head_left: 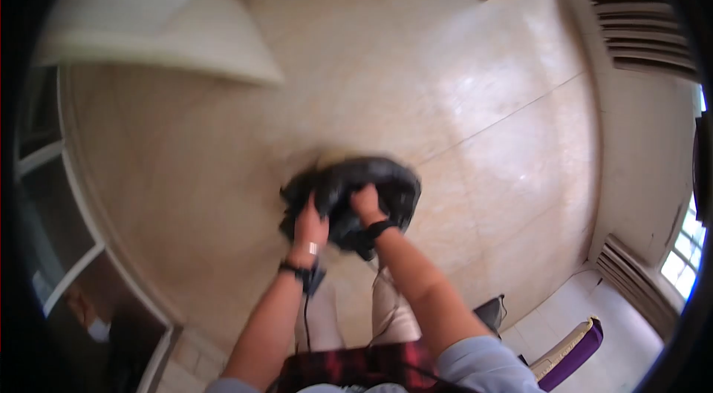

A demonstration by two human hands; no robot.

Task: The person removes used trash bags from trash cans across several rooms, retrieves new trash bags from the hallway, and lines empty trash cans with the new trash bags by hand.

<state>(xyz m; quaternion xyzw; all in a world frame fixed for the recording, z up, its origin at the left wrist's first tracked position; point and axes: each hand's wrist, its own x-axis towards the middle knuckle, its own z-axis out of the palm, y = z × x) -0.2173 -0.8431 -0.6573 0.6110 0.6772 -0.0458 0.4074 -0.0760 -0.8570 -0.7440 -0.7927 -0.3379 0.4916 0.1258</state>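
A crumpled, glossy black plastic bag (386,174) is held out in front of my legs, above the floor. My left hand (312,226) grips its near left side, the fingers partly hidden in the dark folds. Closed in a fist, my right hand (367,204) holds the bag near its middle right. A bit of something yellowish shows blurred at the bag's far edge. What the bag contains, if anything, is hidden. Dark bands circle both wrists.
Beige tiled floor (505,192) spreads around me. At the upper left stands a pale panel (186,44), blurred. A glass-paned frame (82,263) runs along the left. On the right are slatted vents (639,22) and a window (687,244); a purple-edged object (572,356) lies lower right.
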